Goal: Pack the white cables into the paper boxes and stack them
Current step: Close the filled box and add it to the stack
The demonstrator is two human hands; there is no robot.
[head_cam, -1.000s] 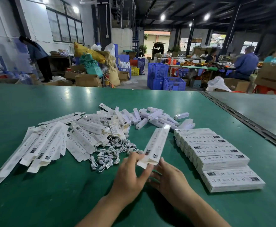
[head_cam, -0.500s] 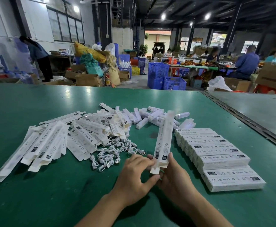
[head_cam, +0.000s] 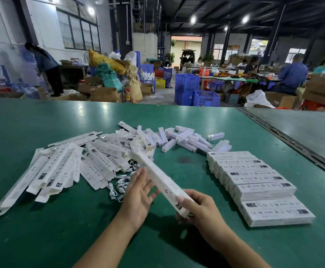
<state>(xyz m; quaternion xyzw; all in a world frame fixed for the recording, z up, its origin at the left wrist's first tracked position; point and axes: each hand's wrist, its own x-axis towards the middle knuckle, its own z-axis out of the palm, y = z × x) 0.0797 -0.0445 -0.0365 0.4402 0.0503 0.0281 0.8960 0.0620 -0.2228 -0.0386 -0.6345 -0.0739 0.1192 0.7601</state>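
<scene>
Gripping box (head_cam: 157,176) at near end w/ curled fingers of R hand (head_cam: 202,211), touching its side w/ straight fingers of L hand (head_cam: 138,192) (above tabletop (head_cam: 42,238), cables (head_cam: 119,185) just left).

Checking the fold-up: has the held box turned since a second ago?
Yes. The held box has swung its far end left, away from the packed stack, toward the flat-box pile.

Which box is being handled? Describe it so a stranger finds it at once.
On the green table, look near the front edge, between the flat boxes at left and the packed stack at right. The box is the only one held off the table, slanted, its near end gripped by the right hand, the left hand touching it.
</scene>
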